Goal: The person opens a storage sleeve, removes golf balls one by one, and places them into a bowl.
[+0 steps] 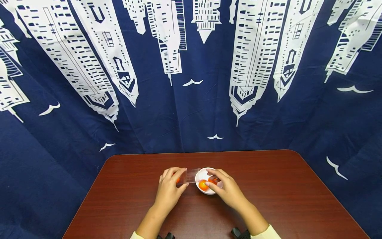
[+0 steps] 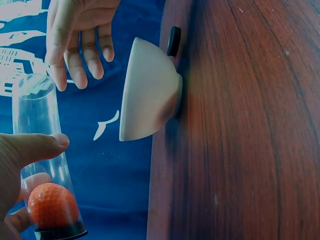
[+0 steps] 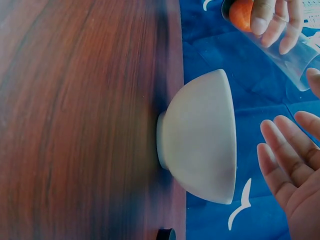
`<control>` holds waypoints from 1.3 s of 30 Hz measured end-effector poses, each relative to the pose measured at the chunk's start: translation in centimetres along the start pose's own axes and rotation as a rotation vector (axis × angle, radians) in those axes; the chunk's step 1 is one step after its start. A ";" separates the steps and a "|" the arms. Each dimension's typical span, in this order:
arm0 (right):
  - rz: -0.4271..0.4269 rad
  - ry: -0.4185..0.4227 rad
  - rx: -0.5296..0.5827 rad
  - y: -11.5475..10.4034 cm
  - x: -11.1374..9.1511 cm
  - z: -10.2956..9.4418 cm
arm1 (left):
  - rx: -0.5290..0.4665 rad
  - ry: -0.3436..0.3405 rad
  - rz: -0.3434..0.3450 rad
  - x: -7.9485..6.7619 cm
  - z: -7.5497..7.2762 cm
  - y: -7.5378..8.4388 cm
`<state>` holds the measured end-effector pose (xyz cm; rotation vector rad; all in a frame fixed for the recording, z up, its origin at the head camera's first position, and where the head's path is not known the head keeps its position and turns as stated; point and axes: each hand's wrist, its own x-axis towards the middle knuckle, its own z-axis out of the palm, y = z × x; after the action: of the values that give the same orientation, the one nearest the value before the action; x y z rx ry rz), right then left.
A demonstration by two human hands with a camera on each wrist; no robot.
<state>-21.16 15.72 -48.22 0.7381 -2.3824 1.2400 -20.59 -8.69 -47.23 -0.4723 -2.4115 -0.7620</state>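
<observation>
My left hand [image 1: 169, 187] grips a clear plastic tube [image 2: 37, 115] lengthwise, fingers and thumb wrapped about it. Inside the tube, by its black-capped end, rests an orange golf ball [image 2: 52, 206]. The tube's other end points right, to the rim of a white bowl [image 1: 200, 174] on the table. Orange balls [image 1: 203, 185] lie in the bowl, partly covered by my right hand [image 1: 228, 188]. That hand hovers over the bowl's right side with fingers loosely spread; the right wrist view shows its palm [image 3: 315, 205] holding nothing.
A small black disc [image 2: 174, 41] lies on the table to the right of the bowl, hidden in the head view. The brown wooden table [image 1: 134, 186] has rounded far corners. Behind it hangs a blue cloth [image 1: 161, 132] printed with white buildings and birds.
</observation>
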 end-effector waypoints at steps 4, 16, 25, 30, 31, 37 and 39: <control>0.018 -0.023 0.032 -0.1 -0.1 0.0 | 0.022 -0.003 0.035 0.2 -0.1 0.1; 0.047 -0.030 0.072 -0.7 -0.4 0.2 | 0.110 -0.049 0.112 0.4 -0.2 0.6; 0.108 -0.049 0.105 -0.8 -0.7 0.6 | 0.167 -0.031 0.162 0.4 -0.6 0.9; 0.127 -0.073 0.134 -0.8 -0.9 0.6 | 0.181 -0.023 0.182 0.4 -0.8 1.0; 0.131 -0.073 0.138 -0.8 -0.9 0.6 | 0.183 -0.021 0.186 0.4 -0.8 1.0; 0.114 -0.069 0.154 -0.9 -0.9 0.7 | 0.195 -0.023 0.193 0.5 -0.9 1.1; 0.099 -0.064 0.152 -0.9 -0.9 0.6 | 0.197 -0.023 0.193 0.5 -0.9 1.2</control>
<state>-19.92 15.01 -48.45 0.7218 -2.4227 1.4722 -20.05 -8.25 -45.82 -0.6246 -2.3889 -0.4328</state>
